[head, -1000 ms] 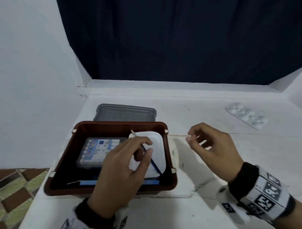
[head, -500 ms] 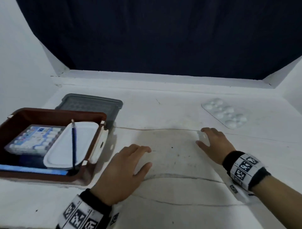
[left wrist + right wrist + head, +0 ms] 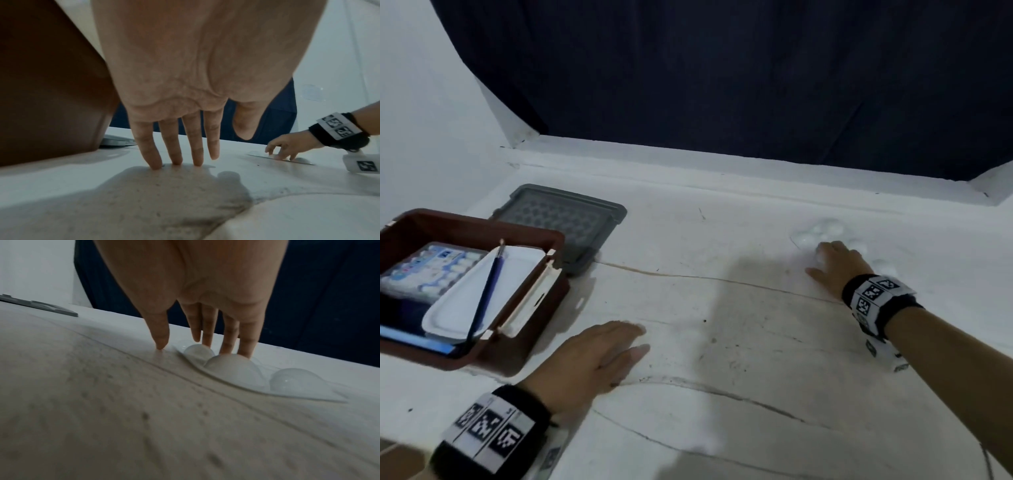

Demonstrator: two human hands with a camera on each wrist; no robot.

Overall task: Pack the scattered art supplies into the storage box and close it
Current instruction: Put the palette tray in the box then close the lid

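Observation:
The brown storage box (image 3: 465,219) stands open at the left. It holds a set of paint tubes (image 3: 431,270), a white tray (image 3: 458,308) and a blue brush (image 3: 486,294) lying across the tray. Its grey lid (image 3: 565,222) lies flat behind it. A clear plastic palette (image 3: 825,229) with round domes lies far right. My right hand (image 3: 832,263) rests on the palette (image 3: 236,369), its straight fingers (image 3: 246,348) touching the domes and the thumb on the table. My left hand (image 3: 599,356) lies flat on the table right of the box and holds nothing.
The white table top (image 3: 722,342) is scuffed and cracked. A dark curtain (image 3: 722,85) hangs behind the back ledge and a white wall stands on the left. The box wall (image 3: 51,97) is close to my left wrist.
My left hand came out of the box and settled flat on the table. My right hand reached out to the right and landed on the clear palette.

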